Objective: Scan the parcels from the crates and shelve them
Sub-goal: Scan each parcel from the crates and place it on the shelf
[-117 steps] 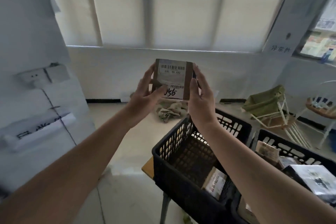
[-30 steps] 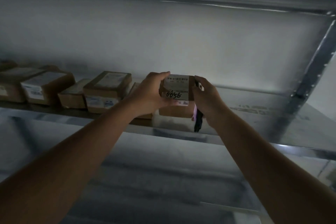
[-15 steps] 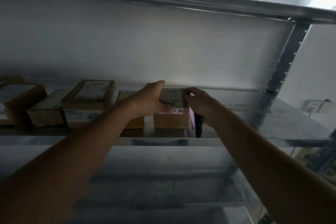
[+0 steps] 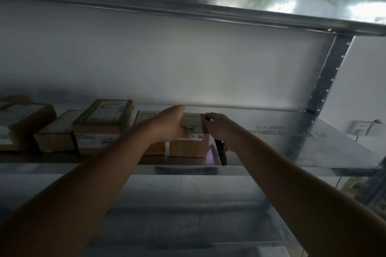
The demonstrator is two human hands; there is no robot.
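Observation:
A small brown cardboard parcel with a white label and handwritten digits stands on the metal shelf, at the right end of a row of boxes. My left hand holds its left side, fingers over the top and thumb across the front label. My right hand touches the parcel's right top edge with its fingertips. Its lower fingers grip a black handheld scanner, which hangs down over the shelf's front edge and casts a purple glow.
Left of the parcel stand more boxes: one partly behind my left hand, a taller one, a low one, and a large one. An upper shelf is overhead, an upright post at right, a lower shelf beneath.
I turned from the crates to the rack carrying the parcel. Over the last second the parcel came down onto the shelf beside the row; both hands stay on it.

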